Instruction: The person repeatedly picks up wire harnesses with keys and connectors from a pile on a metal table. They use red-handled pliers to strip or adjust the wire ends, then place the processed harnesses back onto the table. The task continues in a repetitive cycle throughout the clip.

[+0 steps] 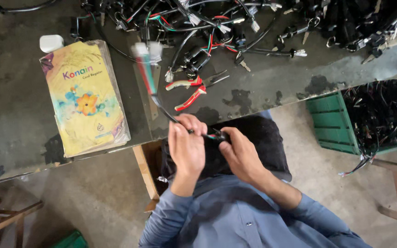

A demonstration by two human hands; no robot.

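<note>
My left hand and my right hand meet in front of my chest, both gripping one black cable harness. The harness runs up and left from my hands to a white connector with red and green wires, blurred by motion above the workbench. My left fingers wrap the black sleeve; my right fingers pinch the part where coloured wires show beside it.
Red-handled pliers lie on the bench beyond my hands. A yellow register book lies at left, a white block behind it. Several wire harnesses and keys are piled at the back. A green crate of black wiring sits at right.
</note>
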